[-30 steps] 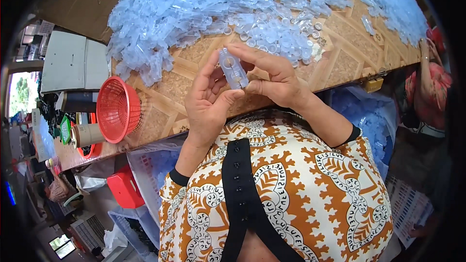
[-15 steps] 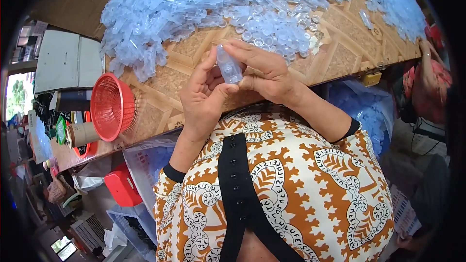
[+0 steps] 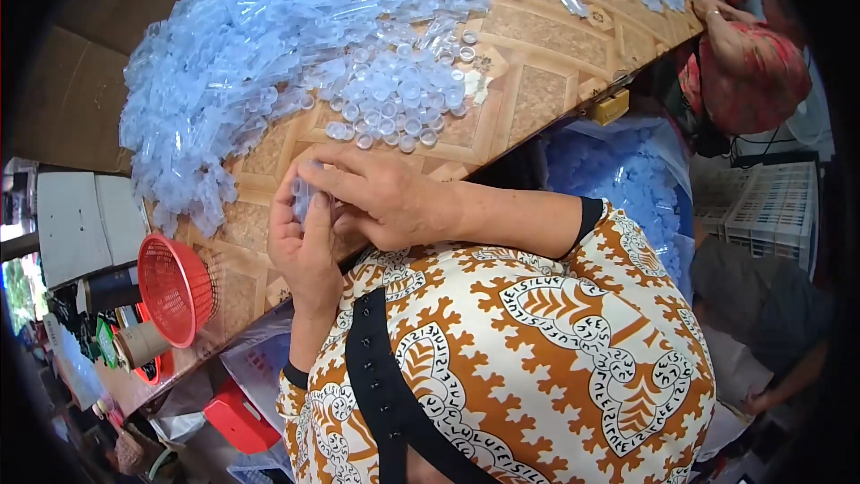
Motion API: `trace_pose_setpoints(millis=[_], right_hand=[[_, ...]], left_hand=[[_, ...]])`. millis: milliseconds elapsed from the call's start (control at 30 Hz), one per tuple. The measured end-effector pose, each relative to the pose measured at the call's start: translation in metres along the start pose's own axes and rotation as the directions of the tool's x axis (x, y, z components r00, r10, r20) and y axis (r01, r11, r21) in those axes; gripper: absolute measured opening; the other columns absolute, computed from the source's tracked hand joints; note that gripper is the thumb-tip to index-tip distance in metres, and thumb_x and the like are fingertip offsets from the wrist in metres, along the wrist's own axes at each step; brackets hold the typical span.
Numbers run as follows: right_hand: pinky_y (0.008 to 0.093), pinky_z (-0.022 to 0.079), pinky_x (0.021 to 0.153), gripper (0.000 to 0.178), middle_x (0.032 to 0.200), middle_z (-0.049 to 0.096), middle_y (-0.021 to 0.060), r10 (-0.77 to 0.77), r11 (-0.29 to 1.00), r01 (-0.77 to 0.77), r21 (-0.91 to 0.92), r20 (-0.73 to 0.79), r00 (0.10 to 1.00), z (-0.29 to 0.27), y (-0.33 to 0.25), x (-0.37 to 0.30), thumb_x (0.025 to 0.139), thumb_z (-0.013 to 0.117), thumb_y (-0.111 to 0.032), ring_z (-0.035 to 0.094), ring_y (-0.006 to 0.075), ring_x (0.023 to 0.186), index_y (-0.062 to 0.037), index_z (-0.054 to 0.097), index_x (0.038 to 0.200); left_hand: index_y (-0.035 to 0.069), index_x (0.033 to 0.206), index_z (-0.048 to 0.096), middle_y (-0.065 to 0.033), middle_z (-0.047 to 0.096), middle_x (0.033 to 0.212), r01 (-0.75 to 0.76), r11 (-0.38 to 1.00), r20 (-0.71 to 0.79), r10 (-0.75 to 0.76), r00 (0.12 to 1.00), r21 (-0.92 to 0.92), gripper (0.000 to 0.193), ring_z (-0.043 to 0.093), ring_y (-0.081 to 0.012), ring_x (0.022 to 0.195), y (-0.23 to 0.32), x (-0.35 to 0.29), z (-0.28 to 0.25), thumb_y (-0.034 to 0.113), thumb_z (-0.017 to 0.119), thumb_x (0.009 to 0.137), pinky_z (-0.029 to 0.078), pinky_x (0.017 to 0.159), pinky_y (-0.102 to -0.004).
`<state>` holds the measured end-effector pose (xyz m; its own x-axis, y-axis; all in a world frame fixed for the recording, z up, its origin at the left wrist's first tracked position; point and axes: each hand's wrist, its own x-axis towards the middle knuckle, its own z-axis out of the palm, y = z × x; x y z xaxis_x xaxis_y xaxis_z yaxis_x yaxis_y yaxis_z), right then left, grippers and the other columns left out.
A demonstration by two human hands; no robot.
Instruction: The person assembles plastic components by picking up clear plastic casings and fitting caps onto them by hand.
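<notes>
Close to the table's front edge, my left hand (image 3: 309, 251) is closed around a small clear plastic piece (image 3: 305, 199), its thumb pressed along the side. My right hand (image 3: 390, 197) grips the same piece from the right, fingers over its upper end. Fingers cover most of the piece, so its full shape does not show. Just beyond my hands lies a spread of small round translucent caps (image 3: 408, 90). Behind them rises a large heap of clear, bluish plastic pieces (image 3: 260, 45).
A red plastic basket (image 3: 176, 291) stands at the table's left edge, beside a brown cylindrical roll (image 3: 143, 344). Bags of bluish pieces (image 3: 618, 179) sit below the front edge. At the far right another person's arm (image 3: 726, 36) reaches the table. A red stool (image 3: 240, 417) is lower left.
The whole view has swung, so the table and my hands sit further left in the picture. My fingers now cover more of the clear piece, which both hands still hold.
</notes>
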<state>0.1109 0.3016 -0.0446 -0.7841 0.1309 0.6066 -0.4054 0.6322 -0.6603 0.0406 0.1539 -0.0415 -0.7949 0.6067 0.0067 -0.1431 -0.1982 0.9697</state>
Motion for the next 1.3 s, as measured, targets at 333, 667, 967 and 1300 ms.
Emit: trace_pose_setpoints(millis=[333,667,967,1300], right_hand=[[0.0448,0.056,0.082,0.021,0.098,0.073,0.0161,0.336,0.586,-0.608,-0.535,-0.523,0.783,-0.139,0.11,-0.008,0.087,0.062,-0.016,0.071,0.0344,0.092,-0.0124,0.077,0.101],[0.0462,0.054,0.079,0.017,0.096,0.074,0.0115,0.515,0.417,-0.673,-0.611,-0.451,0.729,-0.157,0.128,0.005,0.084,0.067,-0.029,0.07,0.0346,0.092,-0.0151,0.075,0.091],[0.0256,0.053,0.074,0.012,0.088,0.072,0.0027,0.45,0.889,-0.422,0.178,-0.165,0.878,-0.09,0.046,0.012,0.087,0.07,-0.003,0.065,0.01,0.082,-0.0033,0.075,0.098],[0.0292,0.052,0.069,0.016,0.082,0.067,0.0075,0.136,0.978,-0.157,0.138,0.147,0.98,-0.037,0.003,0.015,0.082,0.071,0.001,0.066,0.0199,0.077,-0.0054,0.075,0.096]], left_hand=[[-0.002,0.13,0.051,-0.0124,0.063,0.107,-0.027,0.995,0.021,0.025,0.999,0.094,0.037,0.064,-0.0147,0.077,0.002,-0.014,0.009,-0.001,0.061,0.095,0.058,0.062,-0.0278],[0.0,0.122,0.061,-0.0071,0.066,0.1,0.054,0.997,0.015,-0.055,0.998,0.05,0.032,0.06,-0.0053,0.067,0.008,-0.009,0.019,0.0,0.07,0.091,0.053,0.056,-0.0199],[0.001,0.137,0.038,-0.0147,0.063,0.112,0.152,0.984,0.102,-0.162,0.982,0.094,0.055,0.061,-0.0105,0.07,0.008,-0.009,0.015,0.003,0.068,0.091,0.051,0.053,-0.021],[0.002,0.137,0.037,-0.0132,0.066,0.112,0.138,0.989,0.108,-0.143,0.984,0.055,0.058,0.062,-0.0082,0.083,0.007,-0.013,0.006,0.003,0.07,0.09,0.051,0.069,-0.0207]])
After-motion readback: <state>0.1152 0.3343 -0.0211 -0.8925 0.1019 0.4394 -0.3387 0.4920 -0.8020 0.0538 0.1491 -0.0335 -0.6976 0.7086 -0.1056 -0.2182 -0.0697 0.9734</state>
